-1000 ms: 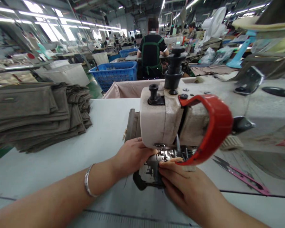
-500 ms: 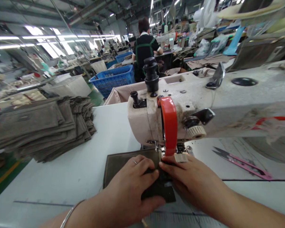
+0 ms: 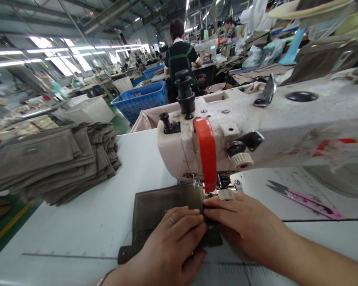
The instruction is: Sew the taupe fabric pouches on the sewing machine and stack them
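Observation:
A dark olive fabric piece (image 3: 155, 206) lies flat on the white table under the head of a cream sewing machine (image 3: 220, 135) with a red guard (image 3: 207, 153). My left hand (image 3: 173, 246) rests on the fabric with fingers stretched flat, a ring on one finger. My right hand (image 3: 244, 226) lies flat beside it, fingertips pressing the fabric just in front of the presser foot (image 3: 219, 188). The two hands' fingertips nearly touch.
A stack of similar grey-olive fabric pieces (image 3: 53, 159) sits at the left of the table (image 3: 86, 222). Pink thread snips (image 3: 304, 196) lie to the right of the machine. Behind are a blue basket (image 3: 143, 99), a white bin (image 3: 86, 109), and a person (image 3: 181, 59) at another station.
The view has shifted, so the machine head looks turned. The fabric has come toward me and to the left, with more of it showing. Both hands lie flatter on it.

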A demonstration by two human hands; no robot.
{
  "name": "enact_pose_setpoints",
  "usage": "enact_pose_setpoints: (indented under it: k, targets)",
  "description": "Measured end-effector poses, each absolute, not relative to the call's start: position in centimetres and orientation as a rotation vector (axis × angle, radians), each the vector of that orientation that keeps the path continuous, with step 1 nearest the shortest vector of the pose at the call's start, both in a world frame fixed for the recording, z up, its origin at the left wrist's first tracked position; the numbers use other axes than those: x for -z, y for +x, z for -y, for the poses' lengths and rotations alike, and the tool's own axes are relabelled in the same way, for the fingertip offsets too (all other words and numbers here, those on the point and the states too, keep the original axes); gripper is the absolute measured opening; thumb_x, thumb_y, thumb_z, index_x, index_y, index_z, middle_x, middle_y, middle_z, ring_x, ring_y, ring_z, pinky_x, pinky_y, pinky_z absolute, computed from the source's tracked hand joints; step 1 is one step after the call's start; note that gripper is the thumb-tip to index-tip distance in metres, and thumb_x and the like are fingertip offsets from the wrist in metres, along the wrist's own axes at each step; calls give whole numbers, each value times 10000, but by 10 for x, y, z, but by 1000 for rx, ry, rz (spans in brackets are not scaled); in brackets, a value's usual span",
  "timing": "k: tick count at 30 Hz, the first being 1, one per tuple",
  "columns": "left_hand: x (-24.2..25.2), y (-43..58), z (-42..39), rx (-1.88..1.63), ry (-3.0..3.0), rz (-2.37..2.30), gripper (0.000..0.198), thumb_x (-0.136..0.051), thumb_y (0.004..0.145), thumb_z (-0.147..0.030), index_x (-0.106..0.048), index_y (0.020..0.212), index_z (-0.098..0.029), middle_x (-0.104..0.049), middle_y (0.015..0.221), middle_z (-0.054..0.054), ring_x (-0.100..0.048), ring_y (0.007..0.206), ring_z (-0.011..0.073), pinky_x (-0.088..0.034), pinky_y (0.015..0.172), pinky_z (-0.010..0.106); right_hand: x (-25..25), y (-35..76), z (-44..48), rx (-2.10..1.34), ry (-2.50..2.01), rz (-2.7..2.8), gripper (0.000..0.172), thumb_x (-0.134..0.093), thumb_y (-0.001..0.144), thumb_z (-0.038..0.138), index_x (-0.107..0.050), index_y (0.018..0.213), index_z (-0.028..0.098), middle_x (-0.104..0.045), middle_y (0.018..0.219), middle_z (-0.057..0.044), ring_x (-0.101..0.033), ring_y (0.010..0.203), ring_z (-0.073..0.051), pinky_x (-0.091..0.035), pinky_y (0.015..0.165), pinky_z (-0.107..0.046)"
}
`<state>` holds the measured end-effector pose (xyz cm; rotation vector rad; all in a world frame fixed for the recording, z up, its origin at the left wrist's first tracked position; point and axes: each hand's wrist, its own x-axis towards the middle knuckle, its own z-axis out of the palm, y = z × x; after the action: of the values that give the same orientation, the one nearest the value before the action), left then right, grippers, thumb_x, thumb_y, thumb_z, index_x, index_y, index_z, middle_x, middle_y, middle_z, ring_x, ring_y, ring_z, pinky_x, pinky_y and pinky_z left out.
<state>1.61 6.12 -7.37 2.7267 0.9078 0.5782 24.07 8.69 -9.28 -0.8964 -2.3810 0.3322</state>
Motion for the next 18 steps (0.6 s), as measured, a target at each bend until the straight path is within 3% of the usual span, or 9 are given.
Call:
enact_pose_setpoints:
  k: [4,10,15,18]
  targets:
    - [74,14,-62,-596,2702,-946,320,-622,818,-157,-624,1138,-142,-654,1107,93,-577,1060,235,-492,996,405,85,249,-92,-453,-904,2378,277,-513,845,73,-707,971,225,-703,940,-14,-621,870,-174,-498,845,-343]
    - [73,16,-61,-595,2643,-997,278,-600,812,-101,-627,1086,-134,-641,1072,83,-548,1025,224,-500,942,365,84,252,-94,-506,-882,2500,192,-566,860,139,-696,949,249,-676,989,-10,-584,939,-199,-459,867,-384]
    - [75,17,-61,-588,2731,-947,305,-579,814,-86,-620,1114,-114,-644,1128,90,-551,1067,224,-477,992,364,90,249,-90,-437,-888,2577,101,-565,885,211,-657,906,246,-661,1004,-6,-574,927,-225,-439,843,-434]
    - [77,17,-61,-575,2772,-922,336,-581,798,-82,-618,1131,-104,-655,1127,90,-566,1065,222,-486,996,356,91,246,-85,-408,-903,2555,133,-559,867,171,-640,951,235,-664,1024,-6,-581,910,-214,-438,842,-420]
